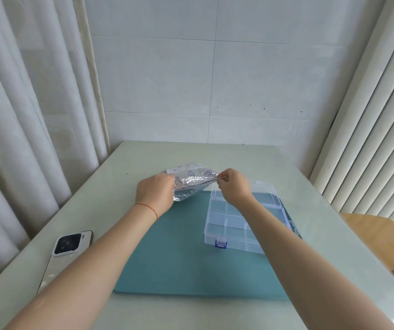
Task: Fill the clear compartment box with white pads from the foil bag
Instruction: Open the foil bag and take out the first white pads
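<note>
One head-worn wide-angle view looks forward and down, close over the bench [310, 186], toward the tiled wall [215, 79].

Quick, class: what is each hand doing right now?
Left hand: grips the foil bag.
Right hand: pinches the bag's edge.

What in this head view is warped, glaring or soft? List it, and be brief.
Head view: wide-angle bend bows the curtains and blinds inward at the edges; light is even and diffuse, shadows faint; the foil bag glints between left hand and right hand; the clear compartment box shows pale reflections; overall slightly soft.
</note>
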`<state>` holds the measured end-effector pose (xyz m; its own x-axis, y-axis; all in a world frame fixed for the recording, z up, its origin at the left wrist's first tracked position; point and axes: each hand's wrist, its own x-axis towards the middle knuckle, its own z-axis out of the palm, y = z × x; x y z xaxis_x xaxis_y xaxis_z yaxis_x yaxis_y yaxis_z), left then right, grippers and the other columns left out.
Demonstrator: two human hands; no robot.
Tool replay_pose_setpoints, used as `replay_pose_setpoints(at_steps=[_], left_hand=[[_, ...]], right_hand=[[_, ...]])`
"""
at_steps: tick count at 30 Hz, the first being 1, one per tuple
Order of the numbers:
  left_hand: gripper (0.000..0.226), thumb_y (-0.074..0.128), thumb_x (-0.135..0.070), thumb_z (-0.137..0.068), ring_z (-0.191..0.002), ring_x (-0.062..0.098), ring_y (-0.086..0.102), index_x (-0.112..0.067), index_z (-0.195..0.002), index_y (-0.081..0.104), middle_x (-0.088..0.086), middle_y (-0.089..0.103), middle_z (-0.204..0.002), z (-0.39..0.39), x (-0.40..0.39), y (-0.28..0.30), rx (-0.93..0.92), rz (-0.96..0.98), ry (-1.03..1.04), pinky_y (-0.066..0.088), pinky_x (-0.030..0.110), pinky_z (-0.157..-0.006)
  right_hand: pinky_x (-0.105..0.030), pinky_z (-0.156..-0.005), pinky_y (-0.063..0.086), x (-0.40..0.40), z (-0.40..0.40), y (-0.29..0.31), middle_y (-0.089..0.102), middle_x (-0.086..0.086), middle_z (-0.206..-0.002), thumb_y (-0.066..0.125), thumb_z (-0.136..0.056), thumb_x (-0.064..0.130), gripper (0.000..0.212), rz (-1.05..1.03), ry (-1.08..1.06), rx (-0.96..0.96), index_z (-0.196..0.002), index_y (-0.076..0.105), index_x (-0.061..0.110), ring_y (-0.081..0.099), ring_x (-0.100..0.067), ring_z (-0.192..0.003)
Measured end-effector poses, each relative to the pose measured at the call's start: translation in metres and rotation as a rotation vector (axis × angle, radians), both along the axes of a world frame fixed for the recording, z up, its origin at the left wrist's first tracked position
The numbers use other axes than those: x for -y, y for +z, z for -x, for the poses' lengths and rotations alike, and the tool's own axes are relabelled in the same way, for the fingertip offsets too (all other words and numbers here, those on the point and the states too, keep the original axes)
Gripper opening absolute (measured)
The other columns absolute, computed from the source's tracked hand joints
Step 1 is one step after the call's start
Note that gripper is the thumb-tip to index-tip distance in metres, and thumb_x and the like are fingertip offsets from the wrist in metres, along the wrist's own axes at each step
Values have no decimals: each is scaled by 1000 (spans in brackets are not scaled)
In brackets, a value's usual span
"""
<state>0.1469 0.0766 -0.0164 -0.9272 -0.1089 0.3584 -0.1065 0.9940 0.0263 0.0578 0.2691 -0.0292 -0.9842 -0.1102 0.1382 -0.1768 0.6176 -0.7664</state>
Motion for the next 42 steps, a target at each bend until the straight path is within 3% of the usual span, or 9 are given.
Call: replay_pose_setpoints(at_steps=[6,11,19,22,24,29,34,38,42], left_hand=[[8,54,-18,-89,-101,23,57,-22,-85,60,0,61,-100,3,31,5,63,-33,29,50,34,-75],[32,68,-57,-76,-92,16,49,-27,-84,60,-5,53,-94,16,28,10,130,-153,-105,41,30,-73],[12,56,-19,-87,-79,22,58,-20,-79,65,-4,63,-82,34,26,14,-129,-287,-121,44,30,-63],[12,56,-13,-87,-73,24,55,-13,-77,63,-1,60,-76,39,29,15,-247,-317,-121,44,33,-60],[13,57,-13,-86,-72,25,56,-14,-75,64,0,62,-75,42,32,11,-242,-367,-84,48,35,-61],[12,62,-21,-87,-76,22,61,-20,-78,70,-4,69,-79,44,34,3,-209,-470,-83,52,34,-68],[10,64,-28,-88,-77,15,61,-23,-81,69,-9,68,-81,38,30,5,-198,-511,-83,50,30,-67],[10,65,-27,-87,-75,12,61,-22,-80,69,-11,67,-77,30,29,7,-209,-630,-116,49,27,-68],[11,67,-23,-84,-68,10,62,-19,-74,68,-11,66,-68,28,23,10,-239,-761,-115,51,26,-68]], right_hand=[[-38,-74,53,-4,13,-5,71,-10,-90,56,-95,14,9,57,-65,-13,-88,60,13,68,-26,-88],[-43,-80,56,11,21,-1,72,-6,-86,56,-95,15,7,123,-34,-8,-89,58,15,70,-20,-84],[-38,-79,56,15,20,-1,71,-3,-95,54,-95,17,5,164,61,17,-98,58,18,68,-22,-90],[-25,-66,46,23,13,4,64,-2,-109,50,-96,30,25,43,125,50,-117,58,18,61,-23,-91],[-28,-72,42,31,9,4,55,-5,-115,51,-96,30,33,-76,88,-93,-126,54,18,56,-25,-92],[-37,-67,43,56,-9,12,56,-9,-95,54,-88,6,12,-237,228,-610,-98,61,7,53,-30,-86],[-33,-71,43,74,-15,8,63,-6,-112,53,-96,25,28,-624,362,-429,-122,54,15,58,-29,-101],[-31,-62,38,77,-17,-1,67,0,-107,58,-92,39,52,-814,354,-464,-137,38,23,64,-27,-92],[-30,-59,36,77,-20,-4,66,-1,-97,46,-98,31,24,-773,337,-529,-116,54,17,63,-27,-87]])
